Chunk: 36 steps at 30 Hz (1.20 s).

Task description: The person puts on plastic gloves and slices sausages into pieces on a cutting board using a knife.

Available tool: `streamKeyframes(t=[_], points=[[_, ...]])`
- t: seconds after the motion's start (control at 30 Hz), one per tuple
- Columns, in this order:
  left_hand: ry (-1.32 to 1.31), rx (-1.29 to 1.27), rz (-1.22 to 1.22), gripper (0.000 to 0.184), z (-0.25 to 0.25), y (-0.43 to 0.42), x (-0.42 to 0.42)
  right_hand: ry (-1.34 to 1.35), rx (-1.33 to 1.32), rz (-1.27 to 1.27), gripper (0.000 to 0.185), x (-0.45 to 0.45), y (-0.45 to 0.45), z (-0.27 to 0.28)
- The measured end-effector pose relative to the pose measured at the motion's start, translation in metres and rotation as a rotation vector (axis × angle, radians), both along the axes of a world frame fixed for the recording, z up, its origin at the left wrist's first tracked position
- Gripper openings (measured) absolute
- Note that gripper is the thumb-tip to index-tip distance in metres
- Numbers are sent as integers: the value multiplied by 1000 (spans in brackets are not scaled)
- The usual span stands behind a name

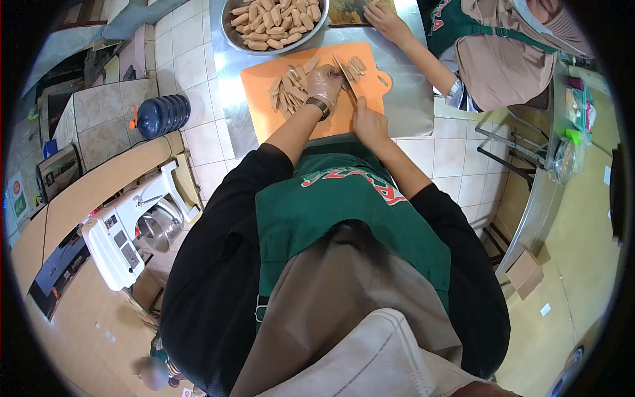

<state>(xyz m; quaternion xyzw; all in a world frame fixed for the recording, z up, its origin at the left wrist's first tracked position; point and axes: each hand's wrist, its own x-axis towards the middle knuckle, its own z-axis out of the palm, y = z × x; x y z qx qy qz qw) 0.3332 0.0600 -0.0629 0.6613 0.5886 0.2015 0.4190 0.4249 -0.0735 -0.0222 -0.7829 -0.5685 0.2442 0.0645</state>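
My right hand [370, 124] is wrapped around the handle of a knife [346, 75], whose blade slants up and left over an orange cutting board [261, 126]. Beside the blade, my left hand [324, 85], in a clear glove, is closed with its fingers curled down toward the board; whatever lies under them is hidden. Long strips of sausage [286, 99] are piled left of that hand. To the right of the knife lie small cut sausage pieces [357, 66]. A metal bowl [228, 34] full of whole pinkish-brown sausages [274, 20] stands beyond the board.
The board rests on a steel table [410, 112]. At the right, a co-worker's hand [387, 20] reaches over another board [347, 13]. A blue water jug [164, 116] lies on the tiled floor at left, near a white stand mixer [116, 245]. A shelf [539, 198] runs along the right.
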Motion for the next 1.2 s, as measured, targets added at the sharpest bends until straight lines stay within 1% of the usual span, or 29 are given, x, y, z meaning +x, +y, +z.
streamKeyframes(t=[0.17,0.27,0.37,0.4,0.53,0.6,0.7,0.83,0.93,1.07,1.13,1.2], points=[[5,-15,-10,16,12,-1,-1,7,-40,-25,18,4,-28,5],[-12,-61,1,14,10,0,-1,38,-31,-48,18,6,-22,9],[-45,-112,20,12,-6,3,-1,33,-17,-46,17,4,-15,14],[-66,-129,26,12,-5,4,-1,32,-20,-27,17,2,-14,14],[-81,-132,47,12,-1,3,0,31,1,-20,19,-2,-9,10],[-18,-30,-4,14,3,3,-1,23,-5,-16,19,-2,-2,5],[45,-48,-40,17,6,5,-1,4,-5,-13,18,-3,12,-3],[-21,-53,-17,17,0,6,-3,-13,-28,-18,19,-4,-2,0],[8,3,-28,16,12,2,-4,32,-53,-17,20,-1,-30,3],[-11,-33,-26,16,25,1,-3,39,-70,-46,20,4,-28,7],[-14,-49,-33,16,22,1,-4,35,-17,-35,20,4,-20,7],[0,-44,7,10,20,2,-2,45,-2,-21,20,1,-19,9]])
